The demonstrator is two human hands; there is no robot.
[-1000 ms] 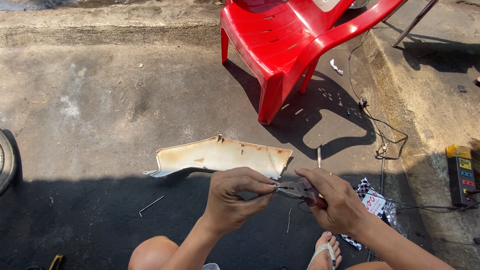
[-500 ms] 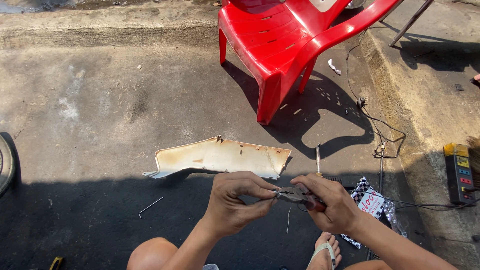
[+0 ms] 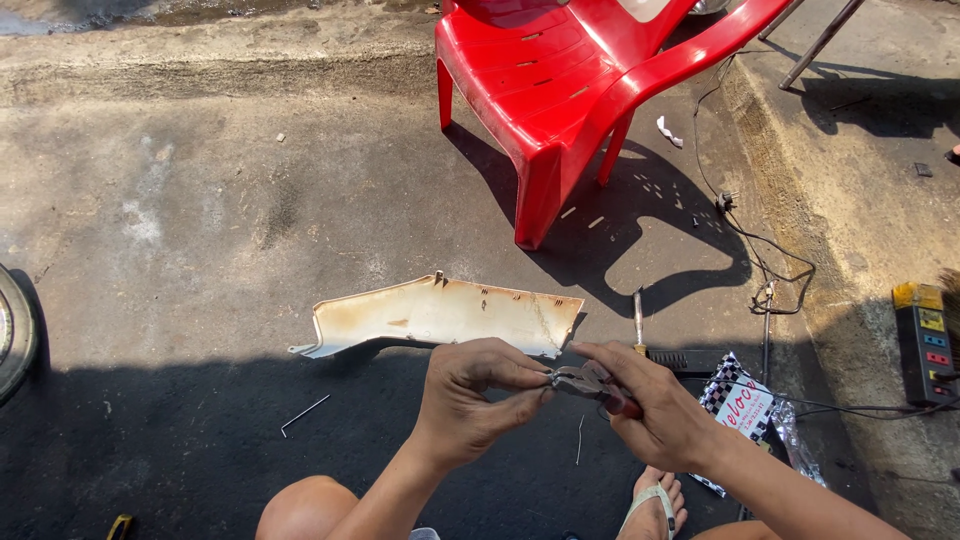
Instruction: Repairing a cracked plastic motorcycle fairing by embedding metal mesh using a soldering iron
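Note:
My right hand (image 3: 655,415) grips a pair of pliers (image 3: 585,381) with red handles, jaws pointing left. My left hand (image 3: 475,400) pinches something small at the jaw tips; the piece is too small to make out. Both hands hover over dark shaded ground, just in front of a cream plastic body panel (image 3: 440,315) with rust-coloured stains that lies on the concrete. A thin metal staple-like wire (image 3: 303,414) lies to the left, and another thin wire (image 3: 580,440) lies below the pliers.
A red plastic chair (image 3: 570,90) stands behind. A black cable (image 3: 745,235) runs along a kerb at right. A power strip (image 3: 925,340), a checkered packet (image 3: 740,405), a screwdriver (image 3: 638,320), a wheel edge (image 3: 15,335) at left, my sandalled foot (image 3: 650,505) and knee (image 3: 300,505).
Both hands stay together at the pliers; the left fingers have shifted slightly at the jaw tips. The panel and chair have not moved.

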